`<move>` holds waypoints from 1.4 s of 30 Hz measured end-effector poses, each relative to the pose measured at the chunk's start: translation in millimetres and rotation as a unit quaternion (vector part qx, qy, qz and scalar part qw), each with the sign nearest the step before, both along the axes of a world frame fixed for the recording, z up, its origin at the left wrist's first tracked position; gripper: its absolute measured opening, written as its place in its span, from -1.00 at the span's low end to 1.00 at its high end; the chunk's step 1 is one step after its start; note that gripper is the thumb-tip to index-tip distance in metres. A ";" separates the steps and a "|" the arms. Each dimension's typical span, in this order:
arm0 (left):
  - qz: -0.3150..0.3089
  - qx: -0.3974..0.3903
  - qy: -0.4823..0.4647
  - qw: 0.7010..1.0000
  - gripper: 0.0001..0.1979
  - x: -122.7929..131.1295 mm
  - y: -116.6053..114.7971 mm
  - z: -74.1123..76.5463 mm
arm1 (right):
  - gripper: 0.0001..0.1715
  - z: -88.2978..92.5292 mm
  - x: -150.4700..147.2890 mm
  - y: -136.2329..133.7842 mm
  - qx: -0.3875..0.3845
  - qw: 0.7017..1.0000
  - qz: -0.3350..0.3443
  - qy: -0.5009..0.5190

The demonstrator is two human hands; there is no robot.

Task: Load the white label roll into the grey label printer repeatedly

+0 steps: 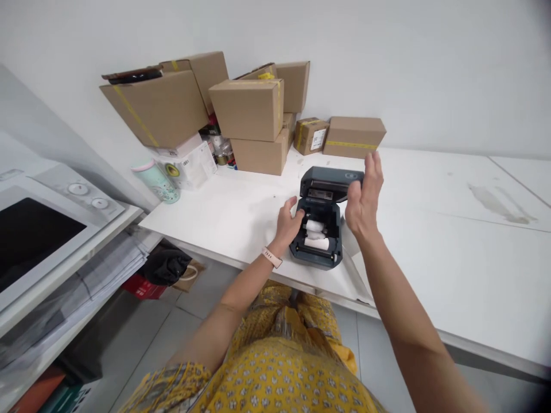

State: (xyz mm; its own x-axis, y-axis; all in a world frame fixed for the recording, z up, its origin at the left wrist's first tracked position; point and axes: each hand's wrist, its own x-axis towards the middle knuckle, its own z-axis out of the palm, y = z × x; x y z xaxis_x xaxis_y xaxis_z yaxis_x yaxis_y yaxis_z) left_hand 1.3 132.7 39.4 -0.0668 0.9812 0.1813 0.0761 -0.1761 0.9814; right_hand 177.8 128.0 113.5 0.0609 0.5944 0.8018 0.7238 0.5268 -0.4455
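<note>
A dark grey label printer (321,255) stands on the white table (451,264) with its lid (329,182) swung up. Inside lie white paper rolls (316,234). My left hand (289,222) rests on the printer's left side, fingers curled over the edge by the rolls. My right hand (365,195) holds the raised lid at its right edge, fingers stretched up along it.
Several cardboard boxes (247,109) are stacked against the wall behind the printer. A pale green bottle (155,180) and a white carton (189,163) stand at the left. A microwave (38,226) sits on a shelf to the far left.
</note>
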 end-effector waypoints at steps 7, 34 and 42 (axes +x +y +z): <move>-0.052 -0.048 0.144 0.987 -0.31 6.8 13.2 -20.4 | -0.20 32.3 19.9 85.0 -0.082 0.995 -0.048 0.001; -0.057 -0.042 0.257 0.964 -0.01 2.2 -4.9 -1.4 | -0.73 -36.8 -2.7 39.6 -0.399 0.808 0.178 -0.396; -0.057 -0.048 0.254 0.964 -0.10 4.1 -4.3 -0.1 | -0.44 -34.9 139.3 -16.6 -0.279 0.912 0.191 0.230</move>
